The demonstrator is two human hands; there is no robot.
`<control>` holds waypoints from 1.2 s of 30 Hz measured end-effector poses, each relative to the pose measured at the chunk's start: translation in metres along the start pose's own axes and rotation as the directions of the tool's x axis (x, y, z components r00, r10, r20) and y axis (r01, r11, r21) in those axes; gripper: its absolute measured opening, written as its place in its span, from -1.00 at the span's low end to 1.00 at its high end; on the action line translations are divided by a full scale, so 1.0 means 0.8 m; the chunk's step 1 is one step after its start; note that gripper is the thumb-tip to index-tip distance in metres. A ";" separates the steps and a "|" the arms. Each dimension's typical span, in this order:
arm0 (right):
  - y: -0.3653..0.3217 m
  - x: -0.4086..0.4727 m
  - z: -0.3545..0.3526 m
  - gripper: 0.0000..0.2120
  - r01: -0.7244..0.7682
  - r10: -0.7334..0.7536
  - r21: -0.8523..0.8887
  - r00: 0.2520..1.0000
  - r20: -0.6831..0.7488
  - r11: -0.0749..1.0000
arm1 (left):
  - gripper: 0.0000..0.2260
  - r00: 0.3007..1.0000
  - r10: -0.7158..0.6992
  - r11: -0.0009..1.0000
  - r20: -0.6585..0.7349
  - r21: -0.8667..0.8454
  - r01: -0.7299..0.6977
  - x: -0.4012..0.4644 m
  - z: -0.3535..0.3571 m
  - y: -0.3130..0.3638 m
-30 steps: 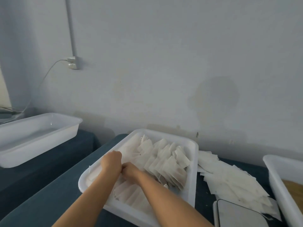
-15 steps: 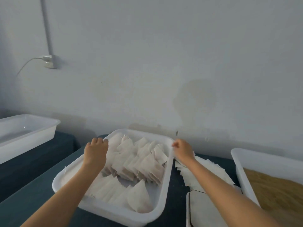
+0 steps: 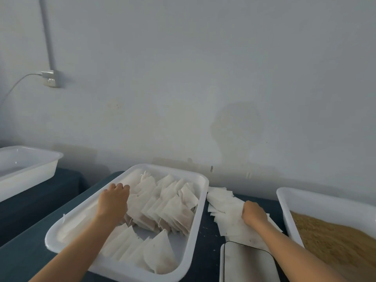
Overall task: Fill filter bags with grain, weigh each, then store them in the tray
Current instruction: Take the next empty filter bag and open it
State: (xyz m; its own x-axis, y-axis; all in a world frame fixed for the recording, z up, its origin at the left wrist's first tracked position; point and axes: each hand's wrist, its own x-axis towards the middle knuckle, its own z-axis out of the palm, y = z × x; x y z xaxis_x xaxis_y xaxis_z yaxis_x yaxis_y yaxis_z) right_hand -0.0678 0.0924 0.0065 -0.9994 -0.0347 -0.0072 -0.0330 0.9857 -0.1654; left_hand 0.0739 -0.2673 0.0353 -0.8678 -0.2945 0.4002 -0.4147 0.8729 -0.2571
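Dozens of filled filter bags (image 3: pixel 162 208) stand packed on edge in the white tray (image 3: pixel 200 202), with another row lying flat toward its near end. Left hand (image 3: pixel 114 202) rests on the left side of that standing row, fingers curled over the bag tops, steadying them. Right hand (image 3: pixel 253 213) is down on the loose pile of empty filter bags (image 3: pixel 225 206) just right of the tray, fingers bent into the pile; whether it already pinches a single bag, I cannot tell. Next comes a fresh bag, I'd say, so peel off just one thin sheet with the fingertips, because these flat bags cling together. Grain (image 3: pixel 333 235) waits in the white tub (image 3: pixel 284 208) at the bench's right edge, and the scale (image 3: pixel 246 261) sits at the near edge between tray and tub. Dark blue cloth (image 3: pixel 26 247) covers the bench; a second white tub (image 3: pixel 26 169) sits on a separate surface to the left. Behind, a pale wall (image 3: pixel 203 78) carries a socket (image 3: pixel 49 79) with a cable.
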 end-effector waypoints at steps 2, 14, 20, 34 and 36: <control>0.003 0.000 -0.002 -0.76 0.001 -0.001 0.006 1.000 -0.011 1.000 | -0.81 1.000 0.020 1.000 -0.017 -0.018 -0.020 0.000 -0.003 0.003; 0.039 -0.012 -0.108 -0.60 0.187 -0.106 0.462 0.975 -0.195 0.867 | -0.92 0.971 0.130 0.677 -0.202 -0.698 -0.236 -0.007 -0.114 0.126; 0.109 -0.072 -0.166 -0.85 0.106 -0.141 0.892 0.989 -0.048 0.440 | -0.76 0.922 0.387 0.105 -0.013 -0.993 -0.058 -0.022 -0.191 0.291; 0.303 -0.129 -0.129 -0.82 -0.020 0.016 0.970 1.000 0.017 0.244 | -0.82 0.818 0.576 -0.257 0.016 -0.946 0.199 -0.087 -0.227 0.521; 0.307 -0.128 -0.111 -0.79 0.025 0.138 0.947 0.988 -0.072 0.319 | -0.80 0.839 0.543 -0.224 0.023 -0.959 0.171 -0.092 -0.220 0.533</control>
State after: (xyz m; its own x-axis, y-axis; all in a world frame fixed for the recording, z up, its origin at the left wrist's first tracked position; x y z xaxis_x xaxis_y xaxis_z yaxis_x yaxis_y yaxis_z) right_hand 0.0252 0.3528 0.0543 -0.9927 0.1136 0.0412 -0.0229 0.1573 -0.9873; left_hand 0.0089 0.1948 0.0511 -0.9598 0.2185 0.1761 0.2070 0.1275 0.9700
